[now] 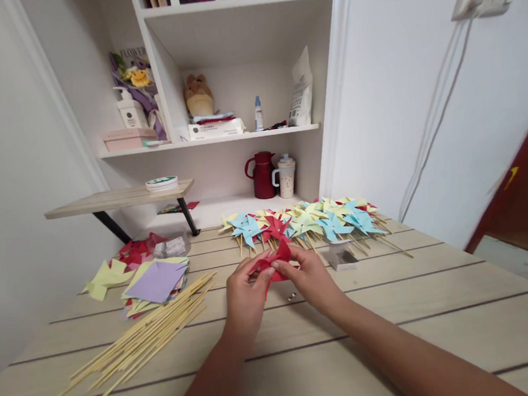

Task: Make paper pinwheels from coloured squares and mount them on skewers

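Note:
My left hand [246, 290] and my right hand [309, 276] meet over the wooden table [396, 310], both pinching a piece of folded red paper [277, 260] between fingertips. The paper's corners are bent toward its middle. Just beyond lies a row of finished paper pinwheels [304, 222] in blue, yellow, green and red on wooden sticks. A small metal pin [292, 296] lies on the table under my hands.
A bundle of bamboo sticks [142, 337] lies at the left. Coloured paper squares [156, 282] are stacked beside cut red and yellow pieces [112, 272]. A small box [342, 256] sits right of my hands. Shelves behind hold a red jug [262, 174] and a cup [285, 176].

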{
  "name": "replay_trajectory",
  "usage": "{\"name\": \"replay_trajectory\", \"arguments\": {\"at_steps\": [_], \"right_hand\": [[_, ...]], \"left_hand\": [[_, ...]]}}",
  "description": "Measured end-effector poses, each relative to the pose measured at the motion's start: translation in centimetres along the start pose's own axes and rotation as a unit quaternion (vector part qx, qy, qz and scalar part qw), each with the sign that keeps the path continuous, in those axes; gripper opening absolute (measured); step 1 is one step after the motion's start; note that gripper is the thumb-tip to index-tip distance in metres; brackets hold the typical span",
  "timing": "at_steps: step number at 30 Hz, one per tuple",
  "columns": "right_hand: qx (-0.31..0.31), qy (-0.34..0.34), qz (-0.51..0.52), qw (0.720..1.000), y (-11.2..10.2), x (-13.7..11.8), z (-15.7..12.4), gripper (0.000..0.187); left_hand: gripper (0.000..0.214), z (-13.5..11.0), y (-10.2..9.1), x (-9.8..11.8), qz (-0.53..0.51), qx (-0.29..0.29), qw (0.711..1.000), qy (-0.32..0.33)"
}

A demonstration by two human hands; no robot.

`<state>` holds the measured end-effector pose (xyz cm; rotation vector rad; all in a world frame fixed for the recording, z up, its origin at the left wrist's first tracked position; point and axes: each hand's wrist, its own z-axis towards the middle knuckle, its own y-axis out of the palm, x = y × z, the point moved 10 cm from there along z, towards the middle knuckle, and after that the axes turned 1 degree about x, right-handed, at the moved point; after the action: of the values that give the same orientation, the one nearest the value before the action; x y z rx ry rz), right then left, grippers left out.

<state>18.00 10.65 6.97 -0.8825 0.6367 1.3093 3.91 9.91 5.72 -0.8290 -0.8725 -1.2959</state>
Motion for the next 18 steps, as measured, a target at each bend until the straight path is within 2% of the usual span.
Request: {"name": "replay_trajectory", "arguments": {"at_steps": [5, 8, 12, 15, 18], "right_hand": [[0.024, -0.034, -0.067, 0.997, -0.2, -0.8, 0.0, 0.013], [0.009, -0.008, -0.026, 1.000, -0.2, -0.2, 0.1, 0.016], [-0.026, 0.015, 0.043, 0.999, 0.0, 0.3, 0.2, 0.031], [-0.028, 0.026, 0.040, 0.998, -0.2, 0.4, 0.2, 0.035], [-0.022, 0.032, 0.032, 0.999, -0.6, 0.4, 0.2, 0.032]], "left_hand": [[0.032, 0.2, -0.1, -0.1, 0.013, 0.004, 1.000, 0.011], [0.033, 0.3, -0.1, -0.4, 0.002, 0.006, 1.000, 0.007], [0.031, 0.4, 0.2, -0.4, -0.022, -0.003, 1.000, 0.001], [0.031, 0.3, 0.1, -0.3, -0.021, -0.001, 1.000, 0.004], [0.031, 0.3, -0.4, -0.4, -0.013, 0.016, 1.000, 0.003]]}}
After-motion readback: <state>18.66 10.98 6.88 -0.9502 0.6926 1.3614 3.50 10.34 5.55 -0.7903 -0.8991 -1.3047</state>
